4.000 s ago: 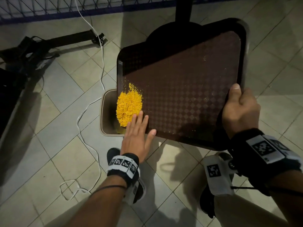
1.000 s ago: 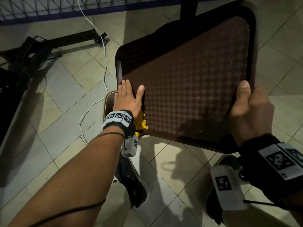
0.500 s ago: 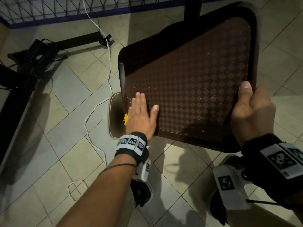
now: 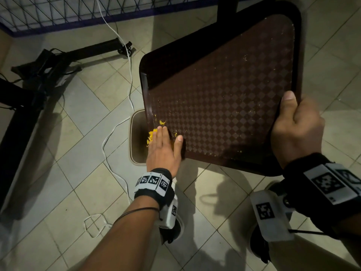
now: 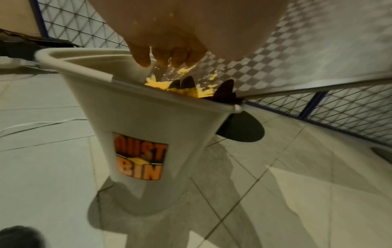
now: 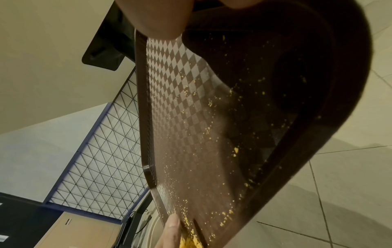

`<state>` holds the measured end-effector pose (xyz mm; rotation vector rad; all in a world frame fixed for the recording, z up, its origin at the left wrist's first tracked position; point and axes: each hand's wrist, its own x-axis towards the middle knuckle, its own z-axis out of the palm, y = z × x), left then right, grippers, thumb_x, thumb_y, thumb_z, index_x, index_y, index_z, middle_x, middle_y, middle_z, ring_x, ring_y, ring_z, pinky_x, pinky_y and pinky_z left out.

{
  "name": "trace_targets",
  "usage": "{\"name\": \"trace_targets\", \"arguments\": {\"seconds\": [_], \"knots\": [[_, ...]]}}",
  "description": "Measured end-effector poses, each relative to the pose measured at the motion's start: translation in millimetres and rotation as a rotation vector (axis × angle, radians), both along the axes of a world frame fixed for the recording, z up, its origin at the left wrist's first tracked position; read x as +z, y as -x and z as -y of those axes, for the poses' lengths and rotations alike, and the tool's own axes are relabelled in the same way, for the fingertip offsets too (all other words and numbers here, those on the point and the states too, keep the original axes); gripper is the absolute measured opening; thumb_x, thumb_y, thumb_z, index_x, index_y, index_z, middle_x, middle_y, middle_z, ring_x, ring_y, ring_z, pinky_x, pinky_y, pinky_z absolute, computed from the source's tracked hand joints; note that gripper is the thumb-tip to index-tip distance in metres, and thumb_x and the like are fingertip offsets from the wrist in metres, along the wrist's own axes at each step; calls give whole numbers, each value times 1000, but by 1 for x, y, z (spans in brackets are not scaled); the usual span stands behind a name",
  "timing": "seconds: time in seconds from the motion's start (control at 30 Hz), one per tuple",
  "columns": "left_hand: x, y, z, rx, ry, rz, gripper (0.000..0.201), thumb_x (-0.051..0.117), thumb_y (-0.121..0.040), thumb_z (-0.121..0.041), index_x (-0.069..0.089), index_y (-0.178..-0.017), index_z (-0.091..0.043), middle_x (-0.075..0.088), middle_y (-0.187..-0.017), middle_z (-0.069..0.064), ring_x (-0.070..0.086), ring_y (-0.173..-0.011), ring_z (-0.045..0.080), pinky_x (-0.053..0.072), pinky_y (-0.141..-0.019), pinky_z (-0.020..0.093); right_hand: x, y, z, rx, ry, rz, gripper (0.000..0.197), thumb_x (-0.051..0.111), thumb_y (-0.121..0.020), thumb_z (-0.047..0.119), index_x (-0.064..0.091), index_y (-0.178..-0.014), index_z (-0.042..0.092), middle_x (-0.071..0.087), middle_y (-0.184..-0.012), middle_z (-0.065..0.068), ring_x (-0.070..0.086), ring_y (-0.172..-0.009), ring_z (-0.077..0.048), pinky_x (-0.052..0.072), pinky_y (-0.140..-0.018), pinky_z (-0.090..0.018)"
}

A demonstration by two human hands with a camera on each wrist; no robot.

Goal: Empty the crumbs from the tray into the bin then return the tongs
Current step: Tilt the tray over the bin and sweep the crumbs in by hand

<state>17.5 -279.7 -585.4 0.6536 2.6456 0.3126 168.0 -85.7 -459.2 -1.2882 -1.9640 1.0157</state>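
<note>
I hold the dark brown checkered tray tilted, its lower left corner over the beige bin. My right hand grips the tray's right edge, thumb on top. The left hand lies flat on the low corner, fingers straight, against a small heap of yellow crumbs at the rim. In the left wrist view the fingertips touch crumbs spilling over the bin rim. Fine specks dot the tray. No tongs are in view.
A white cable snakes over the tiled floor left of the bin. Black stand legs lie at the far left, a wire mesh fence runs behind. A dark table post rises beyond the tray. My shoes stand below.
The big yellow heap has left the tray; only a small rest stays at the corner. My left hand swept along the left rim down to the low corner.
</note>
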Motion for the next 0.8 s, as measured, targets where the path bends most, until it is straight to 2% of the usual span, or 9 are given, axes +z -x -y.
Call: {"name": "trace_targets", "arguments": {"seconds": [0.17,0.3,0.43,0.5,0.53,0.6,0.67,0.73,0.8], "knots": [[26,-59,-18,-14,-29,24,75,8,-97,-62,35,-151,-18,32,-159,4,17,-149,20,15,-121,40,2,1,0,-5,-5,30,25,34,-103,31,45,-88,14,39,-64,13,40,-54,3,22,-50,-20],[19,-60,-17,57,42,43,76,8,-98,-62,44,-144,-14,43,-150,9,32,-142,27,29,-114,46,1,0,-2,-10,-56,24,24,35,-103,29,42,-85,16,38,-61,12,43,-51,11,20,-48,-21],[3,-23,-6,58,128,119,81,3,-95,-66,31,-151,-14,30,-158,8,21,-148,26,27,-115,49,2,-1,-6,-25,-79,5,24,35,-103,29,42,-85,16,39,-61,12,36,-51,-7,21,-47,-21],[-1,-5,0,29,177,171,81,2,-95,-68,22,-155,-17,21,-163,5,14,-150,23,23,-116,50,3,-1,-7,-29,-88,-17,26,34,-103,30,46,-86,14,43,-62,6,34,-55,-7,21,-51,-22],[0,3,1,23,199,174,81,2,-94,-69,24,-154,-20,24,-162,4,19,-149,24,25,-114,50,3,0,-8,-28,-93,-27,28,34,-103,30,48,-87,11,45,-65,2,35,-57,-6,22,-52,-22],[9,13,4,41,210,90,78,5,-94,-69,49,-139,-24,55,-136,9,51,-125,30,41,-100,48,4,0,-7,-25,-92,-33,30,34,-103,30,51,-90,8,46,-66,2,35,-57,-7,22,-52,-22],[20,19,1,65,152,-81,68,13,-98,-65,63,-119,-24,65,-100,10,62,-93,32,46,-81,38,4,0,-6,-18,-97,-31,26,34,-103,31,46,-88,15,41,-62,10,35,-53,-9,22,-48,-23],[25,28,-5,76,35,-196,52,24,-100,-57,59,-124,-26,67,-112,8,63,-99,33,43,-77,35,4,0,-4,-3,-114,-23,24,34,-102,32,41,-85,18,38,-60,13,42,-50,1,27,-44,-16],[20,40,-13,65,-62,-161,54,26,-101,-55,43,-142,-27,50,-145,3,54,-125,28,45,-91,40,5,1,-1,15,-121,-15,23,34,-103,30,41,-85,17,37,-60,12,43,-51,8,28,-44,-11]]}}
